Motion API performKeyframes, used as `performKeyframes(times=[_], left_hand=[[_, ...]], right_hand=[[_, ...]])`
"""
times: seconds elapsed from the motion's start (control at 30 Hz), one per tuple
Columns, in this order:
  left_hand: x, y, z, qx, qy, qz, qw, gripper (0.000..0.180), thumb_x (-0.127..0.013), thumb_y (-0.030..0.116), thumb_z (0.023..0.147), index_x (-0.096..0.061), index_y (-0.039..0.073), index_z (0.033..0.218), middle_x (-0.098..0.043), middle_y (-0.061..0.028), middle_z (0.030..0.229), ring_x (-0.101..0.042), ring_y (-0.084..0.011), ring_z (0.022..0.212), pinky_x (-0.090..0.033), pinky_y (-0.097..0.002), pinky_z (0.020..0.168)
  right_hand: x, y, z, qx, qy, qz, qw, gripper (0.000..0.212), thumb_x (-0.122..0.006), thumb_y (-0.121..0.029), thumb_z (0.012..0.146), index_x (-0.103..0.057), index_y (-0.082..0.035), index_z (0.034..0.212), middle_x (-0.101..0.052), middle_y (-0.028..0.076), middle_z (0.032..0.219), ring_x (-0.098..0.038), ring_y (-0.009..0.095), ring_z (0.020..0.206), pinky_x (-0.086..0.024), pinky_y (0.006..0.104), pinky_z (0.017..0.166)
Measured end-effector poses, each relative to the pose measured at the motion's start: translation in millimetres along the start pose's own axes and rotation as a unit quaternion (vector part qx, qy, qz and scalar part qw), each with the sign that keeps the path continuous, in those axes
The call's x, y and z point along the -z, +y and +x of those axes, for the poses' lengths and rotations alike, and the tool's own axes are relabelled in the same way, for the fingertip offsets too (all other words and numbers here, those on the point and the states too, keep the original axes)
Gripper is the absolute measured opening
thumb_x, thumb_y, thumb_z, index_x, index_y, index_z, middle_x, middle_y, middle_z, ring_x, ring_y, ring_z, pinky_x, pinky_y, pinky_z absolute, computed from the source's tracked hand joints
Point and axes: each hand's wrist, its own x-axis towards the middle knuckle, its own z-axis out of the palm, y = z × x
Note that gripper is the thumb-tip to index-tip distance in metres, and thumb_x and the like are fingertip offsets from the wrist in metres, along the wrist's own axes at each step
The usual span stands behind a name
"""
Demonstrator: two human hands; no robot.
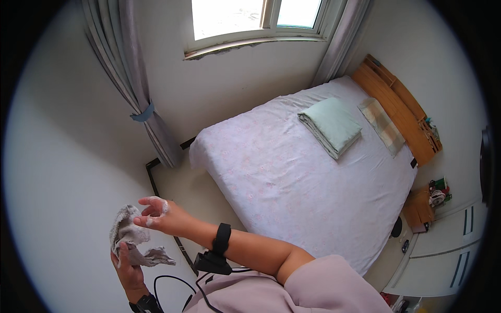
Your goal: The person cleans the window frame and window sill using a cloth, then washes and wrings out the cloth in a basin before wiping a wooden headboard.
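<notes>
A crumpled greyish-white cloth (134,235) is gripped in my left hand (128,271), whose thumb presses on it from the front. One end of the cloth hangs out to the right. My right hand (164,215) is just beside its upper part, with white foam on the thumb and the back of the hand. The right fingers are curled but apart, and nothing shows between them. A black strap with a small box (213,262) circles my right forearm, and another black strap (146,303) is on my left wrist.
A bed (292,172) with a pale floral sheet fills the middle, bearing a folded mint quilt (331,125) and a checked pillow (382,125). Behind are a wooden headboard (391,99) and a window sill (255,43). A tied grey curtain (130,78) hangs at left. Black cables (175,277) loop near my body.
</notes>
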Motion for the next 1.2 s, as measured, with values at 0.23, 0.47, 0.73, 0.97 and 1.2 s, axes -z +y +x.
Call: performKeyframes(times=[0.23,0.47,0.73,0.97,1.2], left_hand=[[-53.0,24.0,159.8,0.023,-0.091,-0.029,0.995,0.055,-0.053,0.042,0.097,-0.046,-0.001,0.13,-0.055,-0.0119,0.124,-0.052,-0.0246,0.117,-0.039,-0.0392,0.102],[-122.4,2.3,283.5,-0.005,-0.221,0.047,0.974,0.038,-0.059,0.016,0.093,-0.05,-0.002,0.125,-0.057,-0.0093,0.118,-0.054,-0.016,0.111,-0.041,-0.0318,0.098],[-220.4,12.9,401.7,-0.074,-0.246,0.122,0.959,0.044,-0.058,0.021,0.094,-0.046,-0.001,0.13,-0.05,-0.0116,0.13,-0.05,-0.021,0.119,-0.039,-0.0365,0.102],[-299.8,14.1,471.8,-0.296,-0.359,0.337,0.818,0.054,-0.062,0.026,0.092,-0.039,0.004,0.136,-0.049,-0.0135,0.129,-0.052,-0.0226,0.115,-0.044,-0.0384,0.095],[-418.4,15.4,512.8,-0.043,-0.452,0.059,0.889,0.058,-0.059,0.029,0.09,-0.036,0.003,0.138,-0.05,-0.0101,0.124,-0.054,-0.0203,0.11,-0.044,-0.0352,0.095]], right_hand=[[6.6,-15.7,125.2,-0.067,-0.048,0.102,0.991,0.062,-0.069,-0.05,0.085,-0.06,0.0,0.12,-0.064,0.012,0.113,-0.058,0.019,0.106,-0.046,0.0321,0.093],[89.7,-19.6,219.5,0.036,0.114,0.044,0.992,0.025,-0.054,-0.008,0.089,-0.064,0.004,0.109,-0.068,0.005,0.096,-0.058,0.01,0.089,-0.048,0.0279,0.083],[191.5,-73.2,315.5,0.111,0.127,0.033,0.985,0.024,-0.053,-0.01,0.09,-0.063,0.004,0.107,-0.067,0.003,0.097,-0.057,0.01,0.089,-0.047,0.0273,0.084],[255.4,-148.7,324.2,0.186,0.127,0.127,0.966,0.035,-0.063,-0.023,0.091,-0.058,0.004,0.113,-0.065,0.006,0.103,-0.056,0.012,0.095,-0.045,0.0291,0.089],[308.6,-211.3,312.6,0.296,0.192,0.125,0.927,0.037,-0.07,-0.012,0.087,-0.055,0.004,0.116,-0.063,0.005,0.107,-0.055,0.01,0.1,-0.044,0.0283,0.092]])
